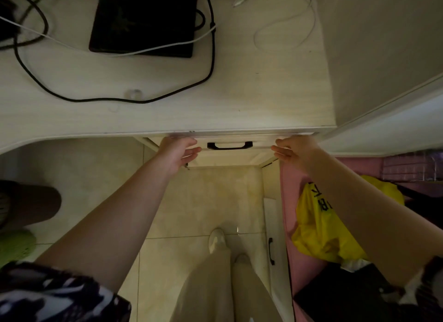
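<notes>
The left hand (178, 151) and the right hand (296, 149) are set well apart at the middle of the frame, one at each end of a pale drawer (262, 145) front just under the tabletop (263, 94) edge. Both hands show straight, loosely spread fingers that point inward toward each other and lie against the drawer front; neither wraps round anything. Between them sits the drawer's black handle (229, 145), untouched. The drawer looks nearly flush with the tabletop edge, only a narrow strip of its front showing.

On the tabletop in the upper half of the frame, a black cable (211, 65) loops wide around a flat black device (143, 20), and a white cable (285, 22) curls at upper right; another white lead crosses the device's lower edge.

Below the hands, bare forearms run down to patterned sleeves at both lower corners. Pale trousers and a light shoe (217, 240) stand on the tiled floor (203, 197) at lower centre. A yellow bag (316, 233) lies in a pink bin (291, 185) at right, beside a cupboard door with a second black handle (271, 251)
</notes>
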The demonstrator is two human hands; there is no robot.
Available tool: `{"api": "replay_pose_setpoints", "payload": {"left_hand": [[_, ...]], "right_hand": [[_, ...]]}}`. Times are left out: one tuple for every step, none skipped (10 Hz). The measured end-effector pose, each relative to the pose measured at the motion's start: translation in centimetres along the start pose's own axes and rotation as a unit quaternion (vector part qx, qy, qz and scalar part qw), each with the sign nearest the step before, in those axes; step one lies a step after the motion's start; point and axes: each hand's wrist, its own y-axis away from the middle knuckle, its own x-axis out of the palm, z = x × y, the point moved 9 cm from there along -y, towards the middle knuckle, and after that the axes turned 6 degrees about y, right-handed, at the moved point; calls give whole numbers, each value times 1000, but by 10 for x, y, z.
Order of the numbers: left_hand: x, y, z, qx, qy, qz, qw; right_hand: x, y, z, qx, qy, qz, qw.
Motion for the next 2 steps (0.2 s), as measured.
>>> {"api": "replay_pose_setpoints", "payload": {"left_hand": [[-1, 4, 4, 2, -16, -6, 1000], [-6, 11, 10, 10, -44, -13, 999]], "right_hand": [[-4, -3, 1, -8, 4, -5, 1000], [-11, 4, 2, -31, 131, -36, 990]]}}
